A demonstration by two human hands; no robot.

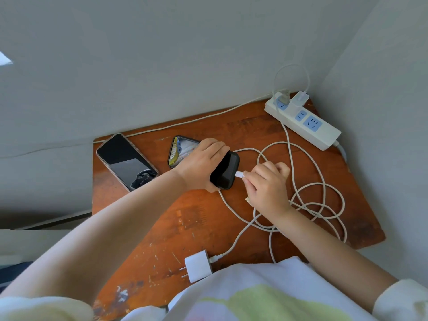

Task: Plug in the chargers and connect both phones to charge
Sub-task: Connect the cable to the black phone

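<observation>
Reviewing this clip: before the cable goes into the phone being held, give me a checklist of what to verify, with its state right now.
1. Left hand steadies the phone on the table: ok.
2. Right hand pinches the connector by its tip end: ok.
3. Connector lined up with the phone's end: ok, it sits right at the edge; how far it is in, cannot tell.
4. One charger plugged into the power strip: ok.
5. Second charger plugged in: not ok, it lies loose on the table.
6. Other phone connected: not ok, no cable at it.
</observation>
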